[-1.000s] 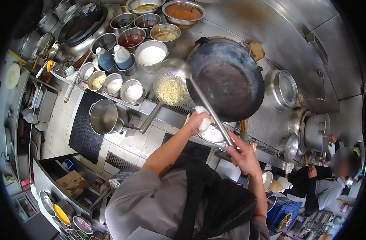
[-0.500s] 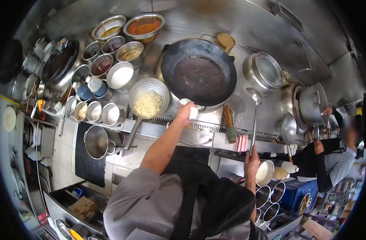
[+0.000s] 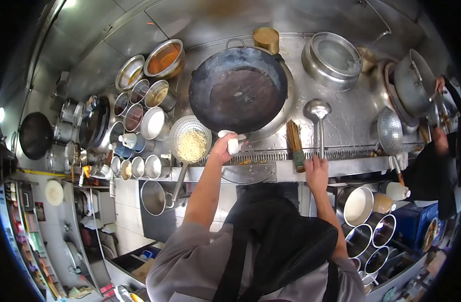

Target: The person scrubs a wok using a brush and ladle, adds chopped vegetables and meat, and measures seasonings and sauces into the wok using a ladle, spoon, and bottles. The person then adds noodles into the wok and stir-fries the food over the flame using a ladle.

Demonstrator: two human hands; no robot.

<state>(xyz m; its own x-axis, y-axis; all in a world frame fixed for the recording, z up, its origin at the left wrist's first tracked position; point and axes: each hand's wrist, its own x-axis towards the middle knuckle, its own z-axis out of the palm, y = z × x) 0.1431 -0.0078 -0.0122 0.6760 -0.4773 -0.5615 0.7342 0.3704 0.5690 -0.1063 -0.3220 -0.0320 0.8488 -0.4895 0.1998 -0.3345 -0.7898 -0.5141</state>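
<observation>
My left hand (image 3: 223,150) is closed round a folded white cloth (image 3: 233,146) at the near handle of a large dark wok (image 3: 238,93). The wok sits tilted on the burner, a little liquid in its bottom. My right hand (image 3: 317,174) is at the stove's front edge, fingers stretched forward, with fingertips right at the handle end of a ladle (image 3: 317,108) lying on the stovetop. Just left of those fingers lies a bamboo wok brush (image 3: 294,143). Beside my left hand, a perforated strainer (image 3: 177,130) holds pale noodles (image 3: 192,145).
Metal pots of sauces and powders (image 3: 153,123) crowd the left side. A lidded steel pot (image 3: 333,60) stands at the back right, near a large skimmer (image 3: 389,131). A person's dark sleeve (image 3: 419,173) shows at the far right. An open can (image 3: 266,39) stands behind the wok.
The ladle, raised in my right hand before, now lies on the stovetop, and that hand has moved forward to the stove edge. My left hand stays at the wok handle. The view has shifted.
</observation>
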